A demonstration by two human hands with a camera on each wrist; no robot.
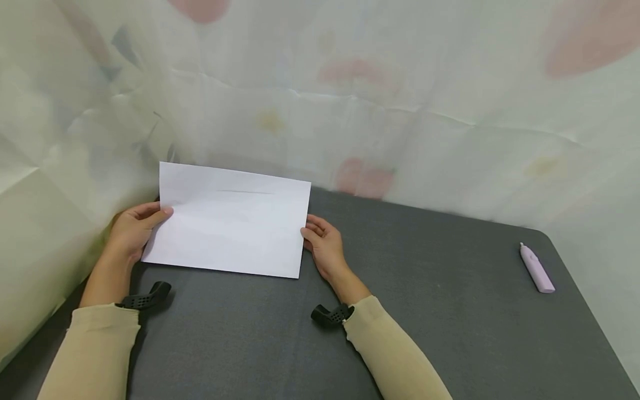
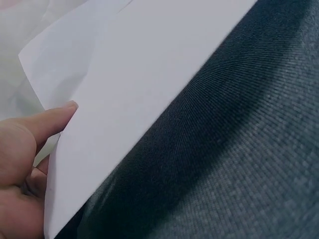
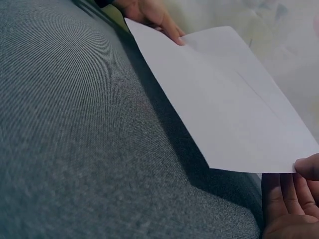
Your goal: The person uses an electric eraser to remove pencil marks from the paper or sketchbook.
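Hands (image 1: 132,230) (image 1: 325,247) pinching white paper (image 1: 230,219) ends

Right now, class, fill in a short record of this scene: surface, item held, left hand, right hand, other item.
Surface: dark grey table
Item held: white sheet of paper, lifted off the table
Left hand: pinches the paper's left edge, thumb on top
Right hand: holds the paper's right edge
Other item: pale pink pen-like stick, lying far right, apart from both hands

paper (image 1: 230,222) | white sheet, folded, faint crease lines | raised off the grey counter (image 1: 425,289), tilted, held at both short ends | far-left part of counter
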